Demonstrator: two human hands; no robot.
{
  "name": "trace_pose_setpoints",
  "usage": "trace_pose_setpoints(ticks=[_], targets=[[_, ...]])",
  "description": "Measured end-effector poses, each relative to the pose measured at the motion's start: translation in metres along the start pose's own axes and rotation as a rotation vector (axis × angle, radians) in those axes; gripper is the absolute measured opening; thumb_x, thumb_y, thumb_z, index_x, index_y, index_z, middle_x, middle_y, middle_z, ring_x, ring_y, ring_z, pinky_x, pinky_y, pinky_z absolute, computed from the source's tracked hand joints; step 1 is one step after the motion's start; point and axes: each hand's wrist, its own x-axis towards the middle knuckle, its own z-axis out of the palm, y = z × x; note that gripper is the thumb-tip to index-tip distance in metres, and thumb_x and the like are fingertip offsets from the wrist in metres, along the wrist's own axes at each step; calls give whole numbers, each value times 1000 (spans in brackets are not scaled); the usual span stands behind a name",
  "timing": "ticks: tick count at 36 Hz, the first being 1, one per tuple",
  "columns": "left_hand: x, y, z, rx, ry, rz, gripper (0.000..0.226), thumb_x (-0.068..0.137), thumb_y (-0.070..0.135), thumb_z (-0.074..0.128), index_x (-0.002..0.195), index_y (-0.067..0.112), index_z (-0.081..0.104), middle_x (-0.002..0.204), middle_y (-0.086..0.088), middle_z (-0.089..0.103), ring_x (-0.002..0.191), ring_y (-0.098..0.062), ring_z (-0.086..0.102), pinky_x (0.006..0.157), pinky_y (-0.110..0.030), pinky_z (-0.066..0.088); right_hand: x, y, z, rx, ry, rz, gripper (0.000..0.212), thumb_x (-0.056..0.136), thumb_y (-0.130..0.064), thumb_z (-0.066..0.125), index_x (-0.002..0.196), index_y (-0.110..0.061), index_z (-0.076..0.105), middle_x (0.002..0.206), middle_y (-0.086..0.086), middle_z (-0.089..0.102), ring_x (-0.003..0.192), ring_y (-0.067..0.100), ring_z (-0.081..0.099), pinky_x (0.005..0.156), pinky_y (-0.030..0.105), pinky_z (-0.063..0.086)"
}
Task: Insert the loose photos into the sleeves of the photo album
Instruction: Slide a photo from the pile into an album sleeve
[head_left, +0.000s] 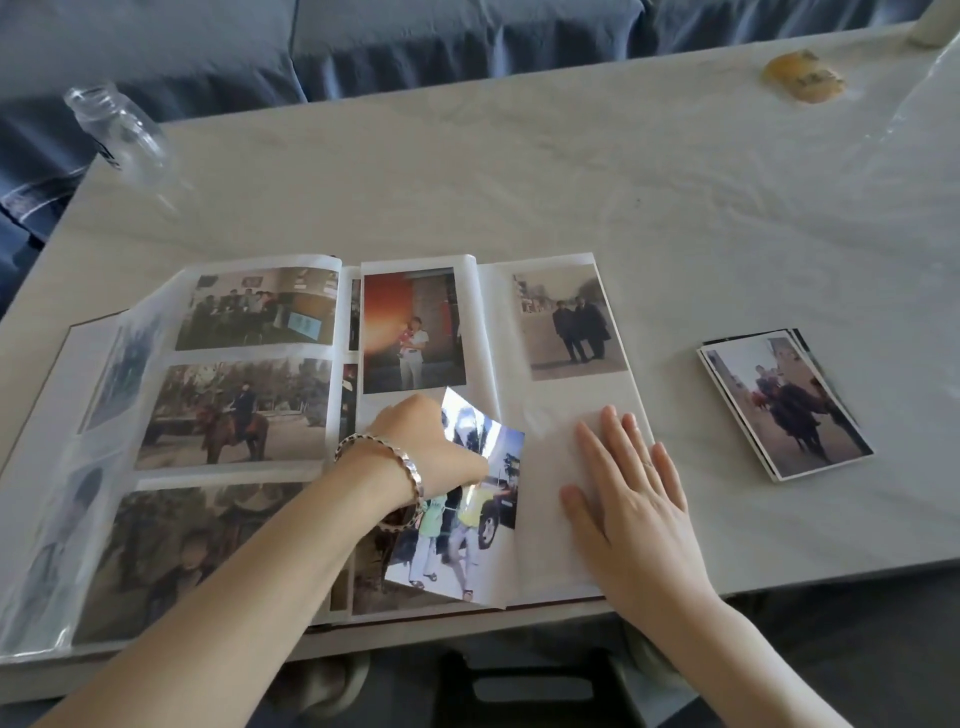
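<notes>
The left hand (426, 447) pinches a bent loose photo (467, 525) over the photo album (566, 400). The right hand (623, 493) presses its page, grip flat, empty.

This is a home, a living room by the look of it. A blue-grey fabric sofa (363, 47) runs along the far edge of the pale counter (571, 182). On the counter's near side lies an open family photo album (249, 415), with loose photos (784, 405) stacked toward its right side and a clear glass bottle (119, 130) at its far left corner.
</notes>
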Motion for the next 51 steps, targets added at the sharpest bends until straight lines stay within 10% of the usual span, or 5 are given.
trace_pose_setpoints(ticks=[25, 38, 51], targets=[[7, 21, 8, 91, 92, -10, 36, 79, 27, 65, 57, 14, 41, 53, 2, 43, 47, -12, 38, 43, -21, 28, 0, 2, 0, 32, 35, -7, 82, 75, -64, -4, 149, -32, 12, 147, -16, -18, 134, 0, -28, 104, 17, -29], [-7, 11, 17, 178, 171, 197, 30, 96, 18, 38, 125, 18, 31, 61, 3, 41, 49, -11, 37, 44, -23, 25, -5, 12, -9, 180, 41, -97, 75, 81, -64, 14, 141, -28, 37, 145, -21, 0, 135, -9, -14, 109, 13, -18], [-15, 13, 39, 19, 356, 206, 19, 98, 20, 43, 98, 22, 24, 63, 8, 43, 50, -5, 40, 41, -17, 30, -9, 27, -4, 232, 52, -144, 64, 85, -60, 27, 137, -28, 45, 150, -17, 16, 139, -7, -2, 112, 11, -8]])
